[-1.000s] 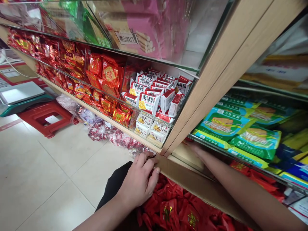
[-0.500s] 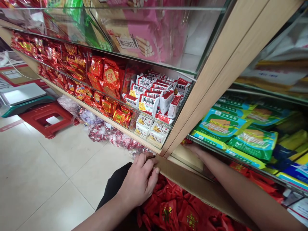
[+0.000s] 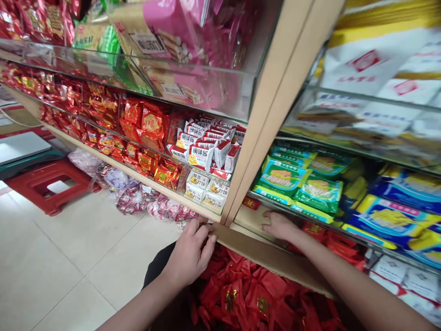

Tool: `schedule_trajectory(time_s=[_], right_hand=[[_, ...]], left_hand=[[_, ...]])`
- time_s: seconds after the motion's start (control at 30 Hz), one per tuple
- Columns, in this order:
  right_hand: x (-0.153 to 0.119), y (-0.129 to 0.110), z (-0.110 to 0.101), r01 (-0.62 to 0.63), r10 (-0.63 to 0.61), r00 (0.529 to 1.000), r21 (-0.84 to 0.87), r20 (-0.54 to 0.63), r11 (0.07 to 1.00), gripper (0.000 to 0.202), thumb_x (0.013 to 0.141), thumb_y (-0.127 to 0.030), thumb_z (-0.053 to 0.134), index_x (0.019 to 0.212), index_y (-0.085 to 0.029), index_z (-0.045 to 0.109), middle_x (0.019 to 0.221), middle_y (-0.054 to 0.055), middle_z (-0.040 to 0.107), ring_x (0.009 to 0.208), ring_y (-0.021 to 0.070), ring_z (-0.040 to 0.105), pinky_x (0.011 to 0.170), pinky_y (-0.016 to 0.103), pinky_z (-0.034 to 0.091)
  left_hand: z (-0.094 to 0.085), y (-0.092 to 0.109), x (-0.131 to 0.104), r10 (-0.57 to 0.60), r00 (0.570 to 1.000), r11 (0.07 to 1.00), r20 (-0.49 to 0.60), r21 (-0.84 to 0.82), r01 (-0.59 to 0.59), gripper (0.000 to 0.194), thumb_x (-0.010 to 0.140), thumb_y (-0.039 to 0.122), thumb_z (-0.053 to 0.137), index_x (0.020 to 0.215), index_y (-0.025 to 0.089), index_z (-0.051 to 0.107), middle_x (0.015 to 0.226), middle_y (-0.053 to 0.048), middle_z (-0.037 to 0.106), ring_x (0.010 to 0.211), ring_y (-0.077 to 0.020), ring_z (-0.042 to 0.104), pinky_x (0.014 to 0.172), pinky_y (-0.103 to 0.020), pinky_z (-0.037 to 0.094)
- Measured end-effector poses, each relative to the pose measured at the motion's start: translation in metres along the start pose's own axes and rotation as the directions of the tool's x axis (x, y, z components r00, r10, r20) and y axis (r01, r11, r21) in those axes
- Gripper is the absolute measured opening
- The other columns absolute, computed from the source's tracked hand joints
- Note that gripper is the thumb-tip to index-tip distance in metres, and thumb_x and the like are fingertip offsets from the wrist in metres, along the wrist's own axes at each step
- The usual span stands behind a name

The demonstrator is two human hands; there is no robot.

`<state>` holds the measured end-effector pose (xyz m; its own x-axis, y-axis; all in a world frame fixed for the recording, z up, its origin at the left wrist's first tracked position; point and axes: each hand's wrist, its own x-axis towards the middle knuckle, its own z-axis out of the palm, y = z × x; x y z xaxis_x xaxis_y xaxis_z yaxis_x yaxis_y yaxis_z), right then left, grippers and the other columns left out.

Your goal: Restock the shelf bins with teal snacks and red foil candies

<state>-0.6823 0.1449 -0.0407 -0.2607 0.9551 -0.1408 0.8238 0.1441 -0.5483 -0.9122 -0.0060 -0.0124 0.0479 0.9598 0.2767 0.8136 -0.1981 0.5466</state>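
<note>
My left hand (image 3: 193, 252) is closed over the corner of an open cardboard box (image 3: 267, 254), its fingers wrapped on the upper edge. Red wrapped packets (image 3: 246, 289) with gold print fill the box. Past the box edge, my right hand (image 3: 279, 226) reaches into the bottom shelf compartment (image 3: 251, 219). Its thumb and fingers are apart, and I see nothing held in them. One red packet (image 3: 251, 202) lies at the back of that compartment, and more red packets (image 3: 336, 243) lie to the right of the hand, partly behind my forearm.
Just above my right hand is a glass-fronted shelf of green cracker packs (image 3: 282, 177) and blue-yellow packs (image 3: 392, 218). A wooden upright (image 3: 257, 138) divides the shelving. Bagged goods (image 3: 131, 197) and a red stool (image 3: 55, 181) stand on the tiled floor at left.
My right hand, earlier mostly hidden deep under the shelf, has drawn back and shows its fingers apart. The view has swung right. My left hand keeps its hold on the box edge.
</note>
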Motion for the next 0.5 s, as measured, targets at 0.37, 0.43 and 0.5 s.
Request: schedule_trajectory(time_s=[0.37,0.43,0.5], right_hand=[[-0.190,-0.001,0.053,0.252,-0.238,0.961,-0.092,0.142,0.963,0.038,0.069,-0.016,0.055,0.106,-0.021,0.058,0.111,0.009,0.058,0.102,0.0248,0.052,0.088,0.034,0.041],[-0.184,0.012,0.079,0.078,-0.047,0.982,-0.166,0.182,0.983,0.066,0.057,-0.010,0.062,0.122,-0.015,0.046,0.130,0.016,0.042,0.117,0.0339,0.038,0.093,0.043,0.036],[-0.177,0.021,0.097,0.036,0.007,0.984,-0.239,0.177,0.970,0.072,0.057,-0.007,0.059,0.126,-0.016,0.040,0.133,0.016,0.037,0.120,0.0360,0.033,0.093,0.047,0.034]], left_hand=[[0.011,0.011,-0.032,0.505,0.855,0.863,-0.120,0.048,-0.503,0.037,0.073,0.010,0.046,0.105,0.027,0.051,0.119,-0.006,0.048,0.119,-0.0249,0.034,0.096,-0.046,0.032],[0.033,0.017,-0.046,0.595,0.795,0.803,0.120,-0.059,-0.593,0.044,0.072,0.009,0.043,0.109,0.031,0.050,0.121,-0.003,0.049,0.117,-0.0229,0.037,0.095,-0.042,0.035],[0.063,0.016,-0.057,0.508,0.792,0.854,0.338,-0.072,-0.516,0.056,0.071,0.008,0.043,0.121,0.034,0.042,0.130,-0.003,0.042,0.119,-0.0228,0.036,0.096,-0.040,0.035]])
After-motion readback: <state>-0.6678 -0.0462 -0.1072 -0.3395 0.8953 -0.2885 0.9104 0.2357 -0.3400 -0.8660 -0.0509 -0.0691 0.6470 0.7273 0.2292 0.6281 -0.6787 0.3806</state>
